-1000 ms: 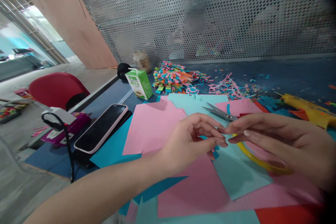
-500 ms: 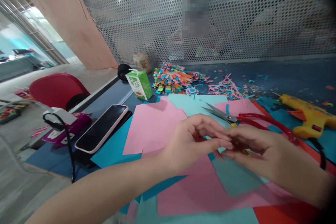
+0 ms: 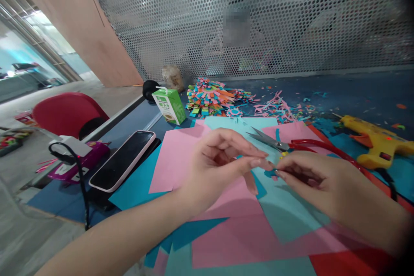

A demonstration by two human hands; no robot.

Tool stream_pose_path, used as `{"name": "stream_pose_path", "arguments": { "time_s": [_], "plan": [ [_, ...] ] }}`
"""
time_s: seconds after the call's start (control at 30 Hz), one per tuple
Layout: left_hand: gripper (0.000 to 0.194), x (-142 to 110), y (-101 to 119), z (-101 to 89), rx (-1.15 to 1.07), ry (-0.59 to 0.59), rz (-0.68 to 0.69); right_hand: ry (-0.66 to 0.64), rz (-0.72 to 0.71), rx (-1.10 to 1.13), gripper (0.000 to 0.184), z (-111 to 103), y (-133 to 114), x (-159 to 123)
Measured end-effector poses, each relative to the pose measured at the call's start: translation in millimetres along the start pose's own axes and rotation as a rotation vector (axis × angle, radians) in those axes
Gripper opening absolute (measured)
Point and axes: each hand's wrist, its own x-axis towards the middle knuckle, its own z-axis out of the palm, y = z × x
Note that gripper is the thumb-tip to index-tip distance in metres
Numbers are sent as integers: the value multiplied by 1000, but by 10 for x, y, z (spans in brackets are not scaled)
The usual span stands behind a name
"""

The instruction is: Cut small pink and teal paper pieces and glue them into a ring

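Observation:
Between the thumb and fingertips of my right hand [image 3: 318, 189] is a small blue and pink paper piece [image 3: 270, 173]. My left hand [image 3: 220, 168] sits just left of it, thumb and forefinger pinched together; whatever may be between those tips is too small to make out. Both hands hover over overlapping sheets of pink paper [image 3: 234, 239] and light blue paper [image 3: 287, 220]. Behind my right hand lie red-handled scissors [image 3: 302, 143], blades spread and pointing left. A bit of yellow [image 3: 284, 154] shows beside my right fingers.
A yellow glue gun [image 3: 377, 140] lies at the right. Toward the back are a pile of fringed paper pieces [image 3: 210, 97], paper scraps [image 3: 280, 108] and a green drink carton [image 3: 170, 105]. At left are a phone [image 3: 124, 161], a cabled purple box [image 3: 80, 166] and a red chair [image 3: 69, 114].
My left hand has drawn a little to the left, away from my right fingers. The blue and pink paper piece now shows at my right fingertips.

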Motion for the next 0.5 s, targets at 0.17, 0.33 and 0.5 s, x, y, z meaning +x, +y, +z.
{"name": "stream_pose_path", "arguments": {
  "time_s": [0.17, 0.33, 0.5],
  "plan": [
    [17, 34, 50, -29, 143, 39, 113, 57, -11, -38, 28, 8, 52, 20],
    [15, 35, -144, -70, 495, 47, 72, 0, 104, 306, 35, -78, -4, 27],
    [20, -21, -210, -79, 879, -143, 323, -173, 201, 559, 45, -97, -52, 74]
  ]
}}
